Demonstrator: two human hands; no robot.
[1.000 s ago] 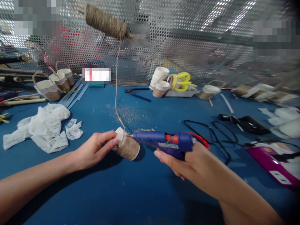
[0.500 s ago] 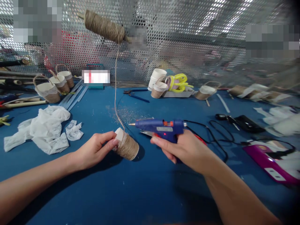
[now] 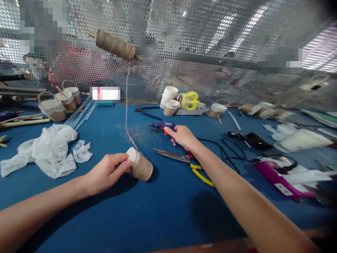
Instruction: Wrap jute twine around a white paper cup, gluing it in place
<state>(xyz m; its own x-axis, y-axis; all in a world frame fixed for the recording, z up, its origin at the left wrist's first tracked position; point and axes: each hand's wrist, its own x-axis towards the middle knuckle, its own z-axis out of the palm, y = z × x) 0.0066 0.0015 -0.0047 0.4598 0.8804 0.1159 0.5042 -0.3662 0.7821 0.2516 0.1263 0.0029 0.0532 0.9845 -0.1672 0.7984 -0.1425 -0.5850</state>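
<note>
My left hand (image 3: 106,173) pinches the white rim of a paper cup wrapped in brown twine (image 3: 140,165), which lies tilted on the blue table (image 3: 163,207). A strand of twine (image 3: 126,105) runs from the cup up to a twine spool (image 3: 113,45) mounted on the perforated metal screen. My right hand (image 3: 182,136) is stretched out farther back, closed around the handle of a blue glue gun (image 3: 161,125) whose nozzle points left, low over the table. Scissors with yellow handles (image 3: 181,160) lie just beneath my right forearm.
White lace fabric (image 3: 44,149) lies at the left. Finished twine-wrapped cups with handles (image 3: 59,102) stand at the back left, more cups (image 3: 170,102) at the back centre. A black cable (image 3: 229,154), a magenta object (image 3: 279,175) and paper scraps crowd the right side.
My right hand has carried the glue gun away from the cup, back and down toward the table. The scissors are now uncovered. My left hand has kept hold of the cup.
</note>
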